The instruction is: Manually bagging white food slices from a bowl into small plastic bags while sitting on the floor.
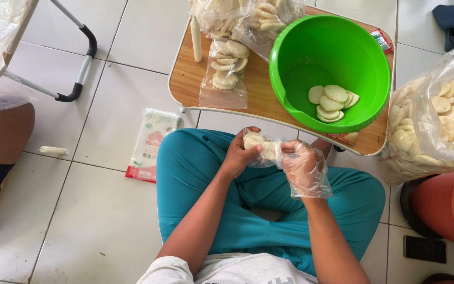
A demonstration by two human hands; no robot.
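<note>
I see my left hand point(239, 155) curled tight around a small clear bag of pale round crackers point(258, 147), fingers wrapped over its left end and thumb pressed on top, so that grip is closed on the bag. My right hand point(303, 167) wears a loose clear plastic glove point(313, 184) and meets the same bag from the right; its fingertips are gathered together on the bag's plastic, pinching it, though the crumpled glove hides exactly how each finger lies. The bag sits between both hands, held above my lap just near of the low wooden table point(195, 79), over my crossed legs in teal trousers point(195, 163). On the table, just far of my hands, stands a green bowl point(311, 47) with a few loose crackers point(332, 101) lying in its bottom. To the left of the bowl lie filled clear cracker bags point(226, 71), one flat on the tabletop and more stacked at the far edge, with a white candle point(196, 39) upright beside them. At the right a large clear sack of crackers point(442, 115) bulges against the table's edge, and near of it is a terracotta pot point(440, 208). On the tiled floor point(90, 221) to the left lies a flat printed packet point(151, 143), and another person's knee point(1, 131) shows at the left edge.
</note>
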